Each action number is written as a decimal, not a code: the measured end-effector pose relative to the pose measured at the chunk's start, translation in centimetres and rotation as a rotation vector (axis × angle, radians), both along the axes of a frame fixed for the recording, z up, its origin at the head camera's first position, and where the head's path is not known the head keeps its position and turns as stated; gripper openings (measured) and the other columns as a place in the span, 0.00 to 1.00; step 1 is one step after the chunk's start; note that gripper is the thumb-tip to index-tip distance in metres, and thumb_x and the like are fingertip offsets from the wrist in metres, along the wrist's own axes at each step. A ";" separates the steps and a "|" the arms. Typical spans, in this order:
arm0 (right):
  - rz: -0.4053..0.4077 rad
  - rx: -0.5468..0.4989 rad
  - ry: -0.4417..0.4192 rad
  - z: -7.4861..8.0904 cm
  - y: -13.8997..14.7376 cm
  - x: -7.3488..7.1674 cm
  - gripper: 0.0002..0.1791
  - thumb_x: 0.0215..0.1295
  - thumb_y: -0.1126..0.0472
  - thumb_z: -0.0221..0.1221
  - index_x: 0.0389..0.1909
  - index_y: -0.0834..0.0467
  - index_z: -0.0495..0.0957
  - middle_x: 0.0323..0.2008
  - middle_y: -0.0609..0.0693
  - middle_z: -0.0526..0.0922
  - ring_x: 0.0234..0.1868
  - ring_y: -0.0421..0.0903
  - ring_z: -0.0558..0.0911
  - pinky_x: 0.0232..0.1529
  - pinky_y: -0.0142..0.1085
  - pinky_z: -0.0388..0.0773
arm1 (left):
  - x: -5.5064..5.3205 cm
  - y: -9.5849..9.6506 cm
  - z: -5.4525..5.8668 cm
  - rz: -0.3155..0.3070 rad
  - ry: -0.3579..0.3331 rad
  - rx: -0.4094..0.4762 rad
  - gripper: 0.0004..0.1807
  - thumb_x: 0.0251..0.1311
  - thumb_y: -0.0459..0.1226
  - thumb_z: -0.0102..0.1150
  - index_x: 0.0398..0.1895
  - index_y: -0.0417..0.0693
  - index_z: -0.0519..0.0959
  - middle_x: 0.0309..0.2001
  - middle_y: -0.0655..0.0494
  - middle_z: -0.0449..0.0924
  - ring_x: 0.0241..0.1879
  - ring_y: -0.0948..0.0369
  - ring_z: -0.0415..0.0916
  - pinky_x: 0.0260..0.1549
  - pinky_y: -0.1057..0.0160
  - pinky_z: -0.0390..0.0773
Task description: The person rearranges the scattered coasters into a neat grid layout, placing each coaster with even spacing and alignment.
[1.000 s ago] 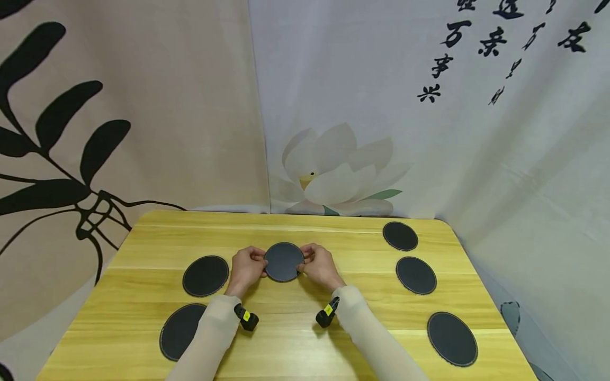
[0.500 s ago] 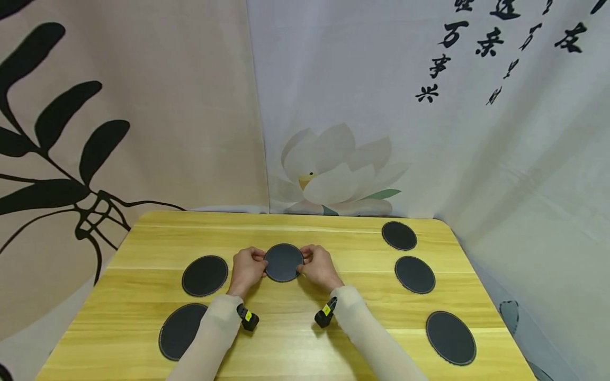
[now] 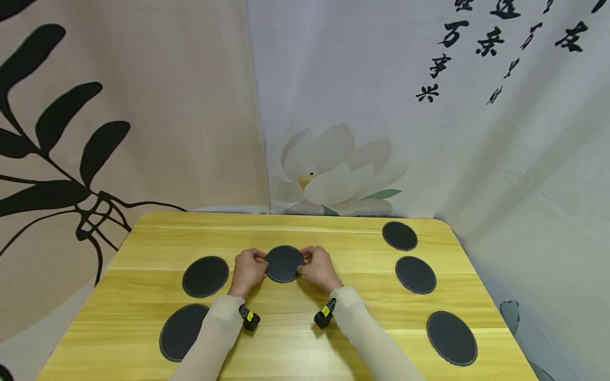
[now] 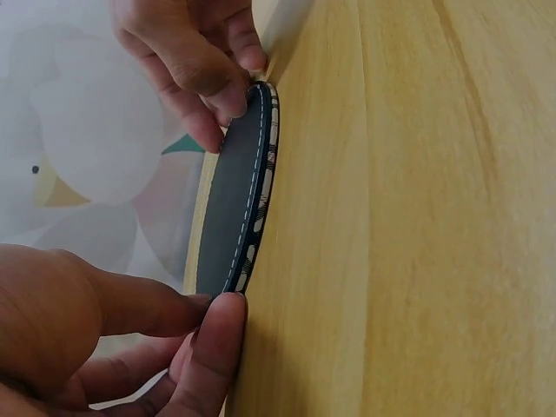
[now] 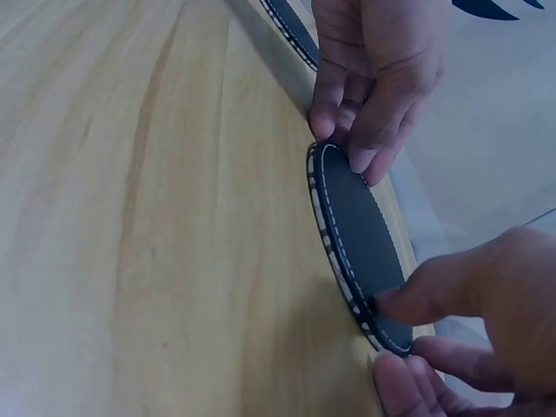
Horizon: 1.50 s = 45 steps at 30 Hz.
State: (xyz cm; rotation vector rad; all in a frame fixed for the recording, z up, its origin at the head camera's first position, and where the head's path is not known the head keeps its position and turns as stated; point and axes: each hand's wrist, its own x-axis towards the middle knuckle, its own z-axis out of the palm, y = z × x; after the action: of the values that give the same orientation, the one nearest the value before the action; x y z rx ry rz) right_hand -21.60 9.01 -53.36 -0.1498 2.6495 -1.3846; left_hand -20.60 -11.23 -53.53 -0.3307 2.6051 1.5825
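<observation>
Both hands hold one round black coaster (image 3: 284, 264) with pale stitching round its edge, near the middle of the table. My left hand (image 3: 249, 271) pinches its left side; my right hand (image 3: 321, 269) pinches the right side. In the left wrist view, the coaster (image 4: 233, 200) shows a pale patterned band along its near rim, close over the wood. The right wrist view has a right-hand digit on the dark face of the coaster (image 5: 360, 226), with other fingers at the rim below. Part of its underside is hidden.
On the wooden table (image 3: 286, 338), two more black coasters lie at the left, an upper one (image 3: 205, 276) and a lower one (image 3: 181, 336) partly behind the left sleeve. Three more line the right side: far (image 3: 400, 236), middle (image 3: 416, 275) and near (image 3: 452, 338). A printed curtain (image 3: 190, 106) hangs behind.
The held coaster's far edge has come down slightly and its face looks darker. Both hands keep their hold, the left shifting very little. The other coasters stay in place.
</observation>
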 end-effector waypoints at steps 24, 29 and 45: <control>0.014 0.058 -0.010 0.2 0.2 0.0 0.25 0.58 0.67 0.71 0.57 0.67 0.79 0.50 0.59 0.82 0.44 0.49 0.82 0.49 0.43 0.84 | 0.1 0.2 0.2 -0.028 0.063 -0.113 0.11 0.63 0.29 0.63 0.47 0.34 0.84 0.37 0.43 0.84 0.30 0.57 0.80 0.28 0.64 0.80; 0.032 0.055 -0.030 0.6 0.3 0.0 0.26 0.60 0.64 0.71 0.59 0.65 0.79 0.51 0.59 0.82 0.47 0.51 0.82 0.51 0.46 0.84 | 0.2 -0.1 0.4 -0.038 0.071 -0.127 0.12 0.64 0.32 0.65 0.48 0.35 0.84 0.40 0.42 0.84 0.37 0.52 0.82 0.36 0.56 0.83; 0.045 0.020 -0.015 1.9 0.5 0.6 0.31 0.61 0.58 0.72 0.65 0.58 0.77 0.61 0.58 0.77 0.60 0.57 0.79 0.57 0.51 0.82 | 0.5 -1.8 1.9 -0.125 0.074 -0.089 0.22 0.69 0.43 0.64 0.60 0.40 0.80 0.51 0.41 0.81 0.49 0.48 0.82 0.44 0.52 0.84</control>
State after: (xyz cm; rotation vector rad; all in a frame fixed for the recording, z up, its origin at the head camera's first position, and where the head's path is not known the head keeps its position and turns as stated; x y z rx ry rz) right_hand -20.99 9.54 -51.51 -0.1954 2.6304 -1.3396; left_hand -20.06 -13.00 -51.62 -0.1143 2.6978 1.4701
